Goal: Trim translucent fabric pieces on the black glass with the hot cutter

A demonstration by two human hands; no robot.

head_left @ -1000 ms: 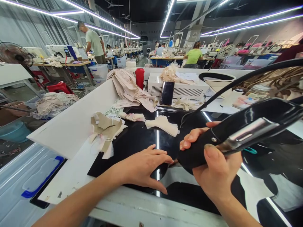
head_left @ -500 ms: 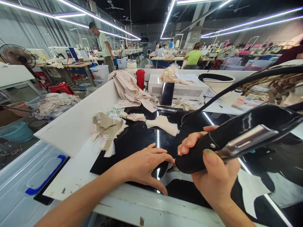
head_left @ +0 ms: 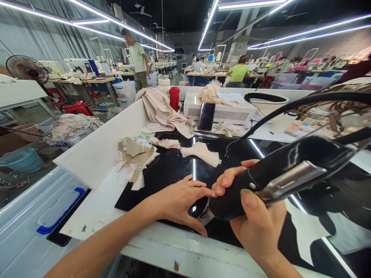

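Observation:
My right hand (head_left: 255, 220) grips a black handheld tool (head_left: 278, 173) with a metal lever and a black cable (head_left: 278, 112) running off to the right; its nose points down at the glossy black work surface (head_left: 171, 170). My left hand (head_left: 176, 202) lies flat, fingers spread, on black fabric (head_left: 139, 197) right beside the tool's tip. White fabric pieces (head_left: 310, 231) lie under and to the right of the tool.
Beige and white fabric scraps (head_left: 133, 158), a folded white piece (head_left: 201, 152), a phone (head_left: 206, 116) leaning on a white box (head_left: 223, 110), a red cup (head_left: 174, 97) and a draped beige cloth (head_left: 160, 110) sit on the table. A blue-handled bin lid (head_left: 43, 216) is at left. People work at far tables.
The tool and my right hand have shifted slightly left and down toward my left fingertips. A standing person at the back left has walked to the right.

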